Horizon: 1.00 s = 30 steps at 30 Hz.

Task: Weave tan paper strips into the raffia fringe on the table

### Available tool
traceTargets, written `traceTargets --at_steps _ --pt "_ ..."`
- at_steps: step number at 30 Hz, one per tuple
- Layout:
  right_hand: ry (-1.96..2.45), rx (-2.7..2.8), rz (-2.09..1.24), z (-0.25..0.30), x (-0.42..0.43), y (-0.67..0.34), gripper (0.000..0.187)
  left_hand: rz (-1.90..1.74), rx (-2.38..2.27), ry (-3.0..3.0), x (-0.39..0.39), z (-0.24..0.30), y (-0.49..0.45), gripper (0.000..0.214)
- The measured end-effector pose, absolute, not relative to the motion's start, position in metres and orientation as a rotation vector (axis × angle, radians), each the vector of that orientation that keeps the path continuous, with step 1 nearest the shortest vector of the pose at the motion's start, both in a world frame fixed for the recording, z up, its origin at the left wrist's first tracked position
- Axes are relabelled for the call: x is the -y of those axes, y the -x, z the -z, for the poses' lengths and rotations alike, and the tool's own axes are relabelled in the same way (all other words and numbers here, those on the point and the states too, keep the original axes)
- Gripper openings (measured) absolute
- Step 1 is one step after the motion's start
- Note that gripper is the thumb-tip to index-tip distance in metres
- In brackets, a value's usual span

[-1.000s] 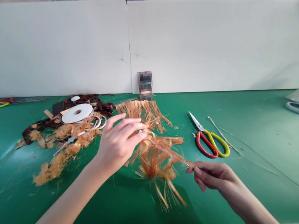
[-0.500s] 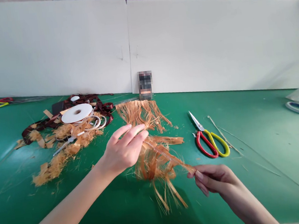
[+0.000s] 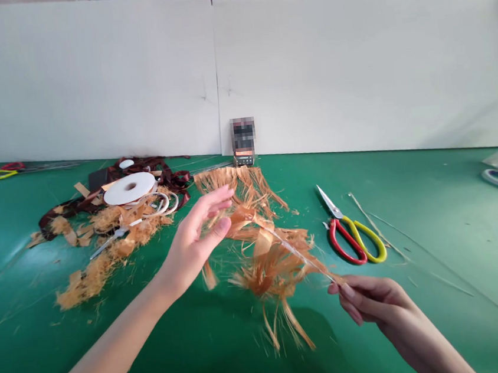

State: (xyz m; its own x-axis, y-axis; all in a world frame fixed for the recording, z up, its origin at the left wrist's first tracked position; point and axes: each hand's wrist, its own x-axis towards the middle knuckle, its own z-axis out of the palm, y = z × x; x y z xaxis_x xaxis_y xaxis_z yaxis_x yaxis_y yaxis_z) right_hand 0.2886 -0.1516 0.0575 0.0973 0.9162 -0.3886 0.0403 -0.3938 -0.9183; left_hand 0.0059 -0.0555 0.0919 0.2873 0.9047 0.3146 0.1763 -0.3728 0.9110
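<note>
My right hand (image 3: 372,301) pinches the end of a thin pale stem (image 3: 298,253) between finger and thumb. Orange-tan fringed fibre strips (image 3: 275,270) hang from this stem above the green mat (image 3: 444,308). My left hand (image 3: 194,237) stands open, fingers spread, its thumb beside the upper strips. Behind it lies a second fringed strip (image 3: 235,182). I cannot tell whether my left thumb touches the fibres.
Red-and-yellow scissors (image 3: 338,220) lie right of the fibres. On the left are a white ribbon spool (image 3: 140,186), dark red ribbon (image 3: 165,174), and shredded fibre (image 3: 94,280). A white board (image 3: 308,73) stands along the far edge, with a pixelated object (image 3: 243,142) before it.
My left hand has opened and lifted off the strips, its fingers spreading. My right hand has moved slightly right, carrying the stem and fibres with it.
</note>
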Motion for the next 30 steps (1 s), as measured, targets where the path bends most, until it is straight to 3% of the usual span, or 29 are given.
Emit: traceTargets --at_steps 12,24,28,30 --pt "1.57 0.978 -1.49 -0.063 0.153 -0.287 0.046 -1.093 -0.924 -1.465 0.049 -0.104 -0.01 0.007" --pt "1.583 0.986 -1.48 -0.067 0.155 -0.287 0.044 -0.981 -0.865 -1.573 0.044 -0.114 -0.001 0.006" --pt "1.59 0.984 -1.486 -0.067 0.155 -0.288 0.047 -0.944 -0.855 -1.544 0.045 -0.116 -0.003 0.016" --pt "1.593 0.981 -1.487 -0.067 0.156 -0.288 0.048 -0.945 -0.832 -1.582 0.046 -0.116 -0.002 0.01"
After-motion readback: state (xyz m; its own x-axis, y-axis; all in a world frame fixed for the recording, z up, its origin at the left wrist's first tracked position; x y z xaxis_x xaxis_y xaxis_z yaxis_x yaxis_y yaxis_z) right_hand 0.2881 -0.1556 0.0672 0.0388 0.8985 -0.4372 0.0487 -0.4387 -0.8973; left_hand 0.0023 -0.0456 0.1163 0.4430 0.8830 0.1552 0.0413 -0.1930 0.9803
